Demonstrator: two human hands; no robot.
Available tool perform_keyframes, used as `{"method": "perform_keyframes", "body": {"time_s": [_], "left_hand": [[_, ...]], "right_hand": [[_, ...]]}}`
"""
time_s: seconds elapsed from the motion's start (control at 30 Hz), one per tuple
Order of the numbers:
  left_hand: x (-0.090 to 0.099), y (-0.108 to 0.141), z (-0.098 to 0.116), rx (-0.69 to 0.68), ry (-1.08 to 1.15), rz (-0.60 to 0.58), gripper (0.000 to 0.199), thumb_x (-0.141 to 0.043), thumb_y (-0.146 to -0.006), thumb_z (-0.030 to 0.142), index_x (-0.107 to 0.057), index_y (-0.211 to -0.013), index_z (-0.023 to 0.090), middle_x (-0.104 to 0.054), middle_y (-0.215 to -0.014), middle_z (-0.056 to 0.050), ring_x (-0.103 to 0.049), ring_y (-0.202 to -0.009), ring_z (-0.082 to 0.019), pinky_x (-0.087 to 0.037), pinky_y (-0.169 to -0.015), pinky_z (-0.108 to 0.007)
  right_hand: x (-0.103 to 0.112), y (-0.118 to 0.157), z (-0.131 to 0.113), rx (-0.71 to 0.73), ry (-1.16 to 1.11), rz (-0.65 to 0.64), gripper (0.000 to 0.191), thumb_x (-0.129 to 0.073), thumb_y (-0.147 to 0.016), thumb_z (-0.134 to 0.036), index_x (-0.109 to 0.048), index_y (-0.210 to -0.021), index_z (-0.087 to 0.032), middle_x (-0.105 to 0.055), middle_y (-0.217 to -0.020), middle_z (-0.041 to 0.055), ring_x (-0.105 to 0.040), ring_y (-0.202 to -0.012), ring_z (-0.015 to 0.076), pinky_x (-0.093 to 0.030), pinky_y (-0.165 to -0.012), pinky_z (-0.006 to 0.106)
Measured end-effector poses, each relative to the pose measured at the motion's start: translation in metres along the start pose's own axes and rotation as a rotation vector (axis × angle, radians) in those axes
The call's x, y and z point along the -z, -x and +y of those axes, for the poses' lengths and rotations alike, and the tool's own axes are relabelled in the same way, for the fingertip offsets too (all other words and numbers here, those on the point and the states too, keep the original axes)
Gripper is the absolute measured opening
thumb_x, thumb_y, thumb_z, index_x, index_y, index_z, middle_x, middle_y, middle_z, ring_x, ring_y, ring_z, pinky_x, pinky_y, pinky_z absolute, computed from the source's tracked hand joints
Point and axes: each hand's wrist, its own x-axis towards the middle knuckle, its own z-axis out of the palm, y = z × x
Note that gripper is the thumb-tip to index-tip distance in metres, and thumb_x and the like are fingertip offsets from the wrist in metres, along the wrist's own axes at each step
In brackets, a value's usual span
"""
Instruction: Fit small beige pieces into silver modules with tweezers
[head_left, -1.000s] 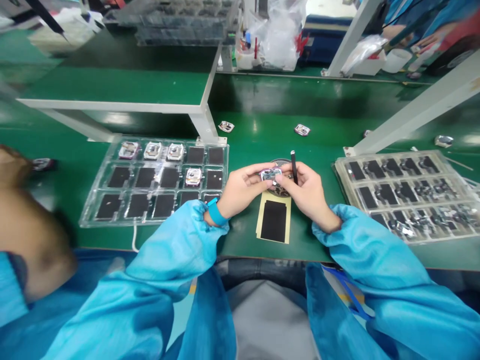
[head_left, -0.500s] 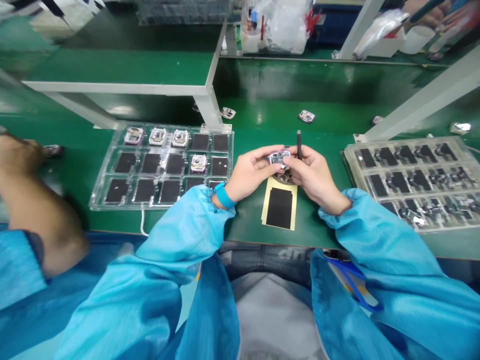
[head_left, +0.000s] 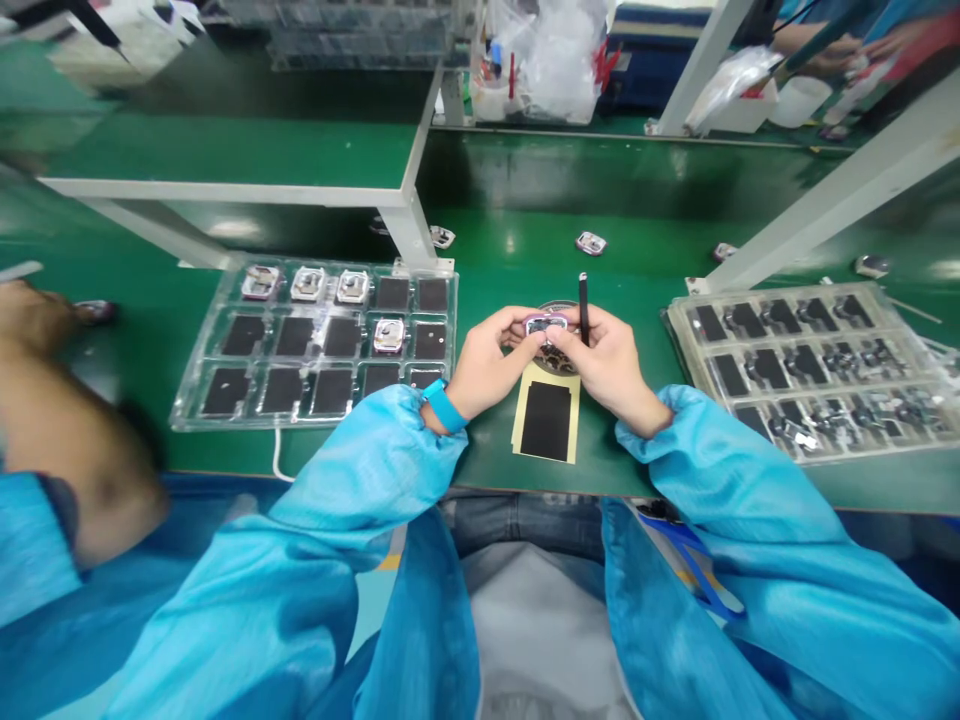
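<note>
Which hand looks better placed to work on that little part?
Probably the right hand: it holds the black pen-like tool beside the small framed part, which the left hand grips.

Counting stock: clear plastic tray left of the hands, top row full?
Not full: in the clear plastic tray, three metal-framed modules sit at the left end of the top row, and the last two places hold only black pads.

You are facing a long green tabletop (head_left: 510, 240) with a raised green shelf (head_left: 225, 150) standing over it on a pale metal frame (head_left: 225, 188). Ceiling light is glinting off the glossy green surfaces, while a clear plastic bag (head_left: 544, 60) is slumping beside a dark blue case (head_left: 652, 40) at the far bench (head_left: 637, 130).
</note>
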Motion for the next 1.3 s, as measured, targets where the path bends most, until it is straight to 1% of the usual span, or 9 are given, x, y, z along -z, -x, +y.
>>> {"method": "perform_keyframes", "body": {"time_s": [0.23, 0.33, 0.43, 0.53, 0.67, 0.73, 1.1, 1.23, 1.3], "left_hand": [[-0.004, 0.001, 0.001, 0.015, 0.008, 0.095, 0.026, -0.073, -0.088, 0.031, -0.071, -0.107, 0.015, -0.074, -0.094, -0.006, -0.066, -0.078, -0.015, -0.054, -0.077, -0.03], [-0.002, 0.0, -0.001, 0.036, -0.026, 0.096, 0.027, -0.073, -0.088, 0.032, -0.072, -0.107, 0.014, -0.075, -0.095, -0.007, -0.067, -0.081, -0.016, -0.054, -0.079, -0.03], [0.001, 0.001, 0.0, -0.021, -0.128, 0.091, 0.024, -0.072, -0.089, 0.03, -0.073, -0.109, 0.016, -0.075, -0.1, -0.008, -0.068, -0.085, -0.017, -0.054, -0.081, -0.031], [0.003, 0.003, 0.004, -0.153, -0.284, 0.089, 0.02, -0.067, -0.093, 0.024, -0.074, -0.11, 0.018, -0.074, -0.103, -0.007, -0.066, -0.089, -0.017, -0.053, -0.084, -0.03], [0.005, 0.006, 0.007, -0.255, -0.429, 0.069, 0.022, -0.064, -0.095, 0.019, -0.074, -0.114, 0.019, -0.071, -0.095, -0.005, -0.064, -0.087, -0.017, -0.052, -0.082, -0.029], [0.005, 0.006, 0.006, -0.264, -0.463, 0.065, 0.023, -0.064, -0.094, 0.018, -0.073, -0.116, 0.019, -0.07, -0.094, -0.004, -0.063, -0.086, -0.016, -0.053, -0.081, -0.029], [0.003, 0.005, 0.004, -0.214, -0.49, 0.081, 0.025, -0.065, -0.089, 0.013, -0.073, -0.112, 0.017, -0.065, -0.084, -0.002, -0.061, -0.077, -0.013, -0.053, -0.076, -0.026], [0.002, 0.007, 0.008, -0.149, -0.52, 0.067, 0.024, -0.065, -0.088, 0.014, -0.074, -0.109, 0.018, -0.066, -0.085, -0.002, -0.062, -0.077, -0.014, -0.053, -0.076, -0.026], [0.004, 0.006, 0.014, -0.107, -0.569, 0.019, 0.021, -0.064, -0.088, 0.017, -0.074, -0.106, 0.019, -0.067, -0.084, -0.002, -0.063, -0.075, -0.014, -0.052, -0.073, -0.026]], "right_hand": [[-0.01, -0.002, 0.005, -0.017, -0.081, 0.029, 0.034, -0.081, -0.079, -0.048, -0.069, -0.093, -0.02, -0.075, -0.1, 0.0074, -0.07, -0.087, 0.0203, -0.057, -0.084, 0.036], [-0.006, -0.005, 0.005, -0.015, -0.011, -0.02, 0.03, -0.078, -0.082, -0.046, -0.07, -0.095, -0.02, -0.076, -0.101, 0.0084, -0.071, -0.09, 0.0222, -0.057, -0.086, 0.038], [0.006, -0.007, -0.001, 0.132, 0.17, -0.079, 0.028, -0.076, -0.086, -0.042, -0.073, -0.104, -0.021, -0.074, -0.107, 0.0085, -0.07, -0.1, 0.0246, -0.054, -0.094, 0.04], [0.017, -0.005, -0.01, 0.378, 0.321, -0.035, 0.035, -0.081, -0.083, -0.039, -0.071, -0.114, -0.024, -0.071, -0.113, 0.0085, -0.067, -0.107, 0.0262, -0.052, -0.098, 0.041], [0.023, -0.004, -0.01, 0.539, 0.386, -0.013, 0.011, -0.071, -0.092, -0.028, -0.073, -0.103, -0.025, -0.068, -0.104, 0.0077, -0.067, -0.098, 0.0236, -0.056, -0.089, 0.04], [0.022, -0.005, -0.005, 0.572, 0.402, -0.042, 0.008, -0.072, -0.092, -0.026, -0.072, -0.1, -0.025, -0.068, -0.102, 0.0068, -0.068, -0.094, 0.0219, -0.057, -0.083, 0.038], [0.019, -0.005, 0.006, 0.581, 0.458, -0.089, 0.01, -0.069, -0.094, -0.023, -0.072, -0.103, -0.027, -0.068, -0.104, 0.0052, -0.069, -0.095, 0.0201, -0.058, -0.081, 0.034], [0.019, -0.004, 0.007, 0.523, 0.541, -0.137, 0.011, -0.063, -0.098, -0.026, -0.069, -0.107, -0.025, -0.066, -0.112, 0.0075, -0.068, -0.099, 0.0214, -0.058, -0.08, 0.034], [0.019, -0.004, 0.007, 0.492, 0.578, -0.168, 0.013, -0.059, -0.1, -0.028, -0.065, -0.11, -0.024, -0.064, -0.115, 0.0091, -0.068, -0.104, 0.0232, -0.058, -0.082, 0.035]]}}
